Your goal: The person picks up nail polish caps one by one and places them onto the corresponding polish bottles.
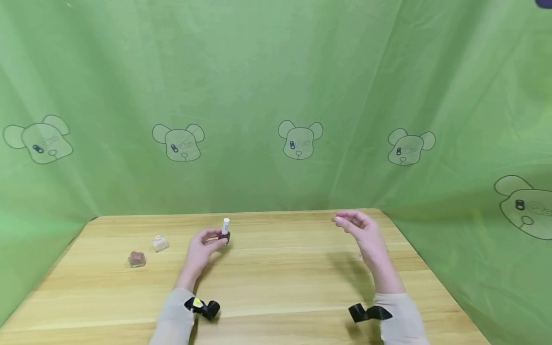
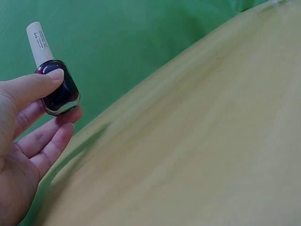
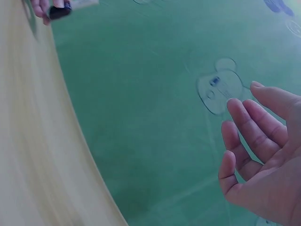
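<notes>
A dark nail polish bottle with a white cap is pinched between the thumb and fingers of my left hand. In the left wrist view the cap is on and points up, tilted to the left. My right hand is raised over the right side of the table, its fingers loosely bent. Nothing shows between those fingers in the right wrist view. Left of my left hand lie a clear small bottle and a pinkish small bottle, both apart from it.
The wooden table runs back to a green curtain with bear-head drawings, which also hangs along both sides. A black wrist camera sits on the left sleeve, another black camera on the right sleeve.
</notes>
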`<state>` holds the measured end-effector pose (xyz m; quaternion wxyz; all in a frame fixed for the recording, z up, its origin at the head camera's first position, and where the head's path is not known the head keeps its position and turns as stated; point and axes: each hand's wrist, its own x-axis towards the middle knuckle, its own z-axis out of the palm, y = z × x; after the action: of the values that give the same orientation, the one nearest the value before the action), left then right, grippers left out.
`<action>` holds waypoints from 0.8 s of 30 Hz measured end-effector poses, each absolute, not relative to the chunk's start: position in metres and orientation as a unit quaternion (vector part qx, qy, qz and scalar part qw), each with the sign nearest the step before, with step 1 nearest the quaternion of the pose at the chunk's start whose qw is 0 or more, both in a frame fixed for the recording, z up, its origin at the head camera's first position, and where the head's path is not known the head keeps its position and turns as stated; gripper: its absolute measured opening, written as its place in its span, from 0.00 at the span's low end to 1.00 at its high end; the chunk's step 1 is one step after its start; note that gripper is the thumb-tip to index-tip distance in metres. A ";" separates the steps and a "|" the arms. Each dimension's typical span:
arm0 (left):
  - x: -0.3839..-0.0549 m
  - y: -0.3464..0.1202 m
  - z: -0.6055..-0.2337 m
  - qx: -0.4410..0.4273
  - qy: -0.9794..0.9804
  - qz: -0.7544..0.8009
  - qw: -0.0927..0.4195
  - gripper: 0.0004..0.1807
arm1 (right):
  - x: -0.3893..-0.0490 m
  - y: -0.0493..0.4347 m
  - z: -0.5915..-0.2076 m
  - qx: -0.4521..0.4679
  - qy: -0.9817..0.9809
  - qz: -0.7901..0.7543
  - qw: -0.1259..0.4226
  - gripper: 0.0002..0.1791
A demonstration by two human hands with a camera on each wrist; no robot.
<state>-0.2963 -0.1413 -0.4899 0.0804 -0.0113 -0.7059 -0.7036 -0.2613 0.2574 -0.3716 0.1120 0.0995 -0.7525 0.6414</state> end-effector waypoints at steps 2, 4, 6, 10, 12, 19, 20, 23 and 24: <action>-0.299 -0.146 -0.489 -0.005 -0.710 -0.699 0.084 0.23 | -0.261 0.265 -0.371 0.105 -0.746 0.646 0.119 0.08; -0.301 -0.151 -0.489 -0.001 -0.714 -0.695 0.085 0.23 | -0.261 0.273 -0.369 0.108 -0.740 0.652 0.128 0.08; -0.303 -0.156 -0.488 0.001 -0.717 -0.691 0.086 0.24 | -0.261 0.281 -0.368 0.109 -0.731 0.660 0.134 0.09; -0.307 -0.164 -0.488 0.008 -0.720 -0.689 0.085 0.25 | -0.259 0.296 -0.366 0.099 -0.719 0.673 0.140 0.11; -0.310 -0.167 -0.489 0.014 -0.719 -0.690 0.085 0.25 | -0.258 0.304 -0.366 0.092 -0.713 0.681 0.141 0.12; -0.317 -0.177 -0.491 0.024 -0.726 -0.682 0.084 0.26 | -0.257 0.332 -0.372 0.084 -0.657 0.733 0.154 0.10; -0.318 -0.178 -0.491 0.025 -0.728 -0.680 0.086 0.26 | -0.257 0.336 -0.373 0.083 -0.648 0.741 0.157 0.10; -0.322 -0.181 -0.491 0.026 -0.729 -0.677 0.094 0.25 | -0.258 0.347 -0.377 0.075 -0.625 0.759 0.164 0.10; -0.324 -0.183 -0.492 0.024 -0.733 -0.673 0.097 0.25 | -0.258 0.351 -0.378 0.073 -0.618 0.765 0.166 0.10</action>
<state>-0.3237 -0.1825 -0.4916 0.0969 0.0241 -0.7333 -0.6726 -0.2584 0.3509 -0.3784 0.1664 0.0726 -0.6185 0.7646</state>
